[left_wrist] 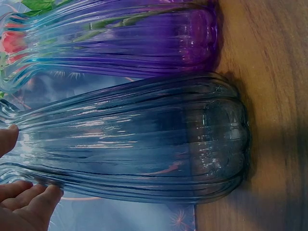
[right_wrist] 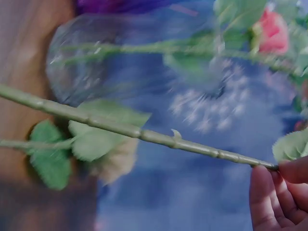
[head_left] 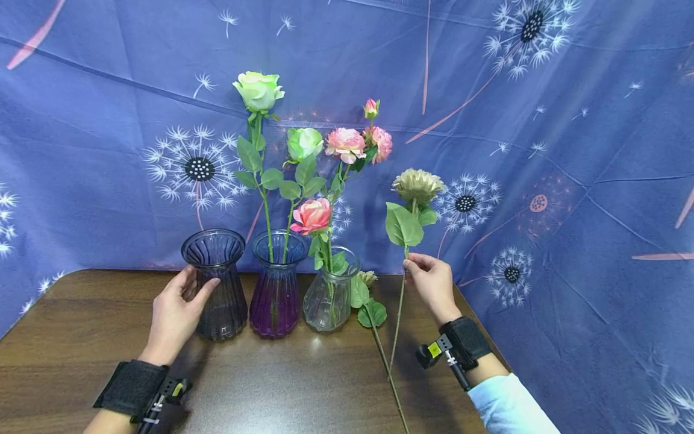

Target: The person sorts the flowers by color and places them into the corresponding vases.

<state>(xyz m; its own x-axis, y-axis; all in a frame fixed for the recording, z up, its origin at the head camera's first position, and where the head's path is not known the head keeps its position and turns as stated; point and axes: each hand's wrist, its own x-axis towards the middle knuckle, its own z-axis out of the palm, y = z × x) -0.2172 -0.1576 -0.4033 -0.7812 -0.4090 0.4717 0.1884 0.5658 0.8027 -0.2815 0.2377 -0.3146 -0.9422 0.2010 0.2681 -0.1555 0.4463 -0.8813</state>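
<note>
My left hand (head_left: 175,307) holds a dark grey ribbed glass vase (head_left: 221,301) near its neck, thumb on one side and fingers on the other. That vase has no flower in it and stands upright on the table. My right hand (head_left: 432,282) pinches the thin stem of a beige flower (head_left: 417,185) with green leaves, the bloom upward and the stem slanting down. In the right wrist view the stem (right_wrist: 144,134) runs from the fingertips across the frame. A second beige flower (head_left: 367,278) lies on the table, its long stem towards the front edge.
A blue-purple glass vase (head_left: 275,301) holds green-white roses (head_left: 259,91). Beside it, a clear glass vase (head_left: 327,304) holds pink flowers (head_left: 346,144). All stand near the back of the brown wooden table (head_left: 260,386). A blue dandelion-print cloth (head_left: 336,42) hangs behind and to the right.
</note>
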